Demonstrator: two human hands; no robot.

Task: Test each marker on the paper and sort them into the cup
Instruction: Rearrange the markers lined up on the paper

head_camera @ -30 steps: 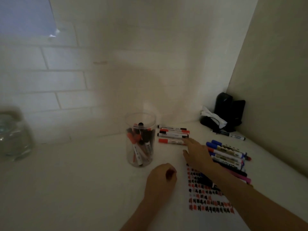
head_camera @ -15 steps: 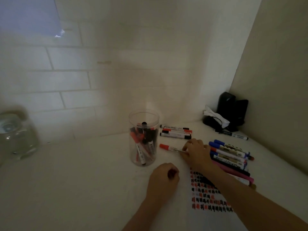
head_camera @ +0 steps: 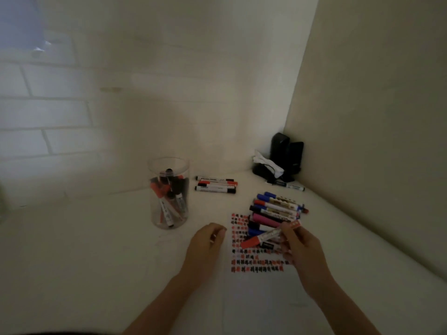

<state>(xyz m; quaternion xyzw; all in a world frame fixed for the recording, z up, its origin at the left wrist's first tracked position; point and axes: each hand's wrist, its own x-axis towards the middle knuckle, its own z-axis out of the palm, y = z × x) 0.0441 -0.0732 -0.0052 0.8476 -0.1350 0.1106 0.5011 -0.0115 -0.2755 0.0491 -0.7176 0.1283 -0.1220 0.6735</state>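
Right hand [head_camera: 300,243] grips a red-capped marker [head_camera: 268,235], held tilted above the marked paper [head_camera: 256,264]. Left hand [head_camera: 205,243] rests loosely curled on the worktop [head_camera: 84,250] beside the paper, holding nothing discernible. Clear cup [head_camera: 168,192], holding several markers, stands upright behind the left hand. Loose markers [head_camera: 275,209] lie piled at the paper's far edge.

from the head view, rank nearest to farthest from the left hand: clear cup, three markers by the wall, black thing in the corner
From the left hand:
1. clear cup, just up and left of it.
2. three markers, by the back wall.
3. black thing, far right corner.
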